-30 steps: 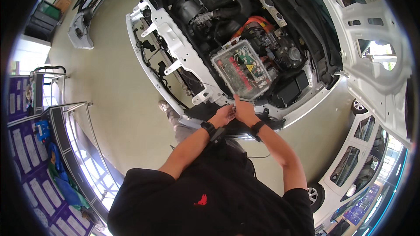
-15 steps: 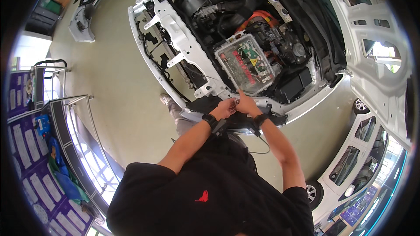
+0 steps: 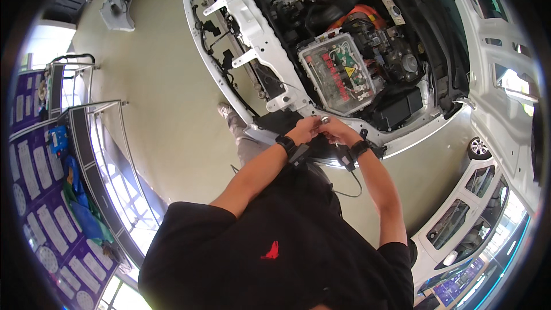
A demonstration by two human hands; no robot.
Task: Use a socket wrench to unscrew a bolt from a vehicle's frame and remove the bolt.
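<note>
My left hand (image 3: 305, 130) and my right hand (image 3: 341, 132) meet over the near edge of a car's open engine bay. Both have their fingers curled together around a small shiny metal piece (image 3: 325, 120). It looks round at its visible end; the rest is hidden by the fingers, so its exact kind cannot be made out. Just beyond my hands sits a box with a clear cover (image 3: 357, 104), with red parts, a green circuit board and a yellow triangle label inside. Each wrist wears a black band, and a thin cable hangs by the right one.
The white front frame (image 3: 252, 20) of the car runs along the left of the bay. A black box (image 3: 400, 109) lies right of the clear-covered one. Metal-framed display boards (image 3: 86, 143) stand at the left. A white car (image 3: 459, 218) is at the right.
The view has shifted, so the engine bay appears farther right and higher. My right index finger, stretched out before, is now curled in, and the metal piece shows more plainly between my hands.
</note>
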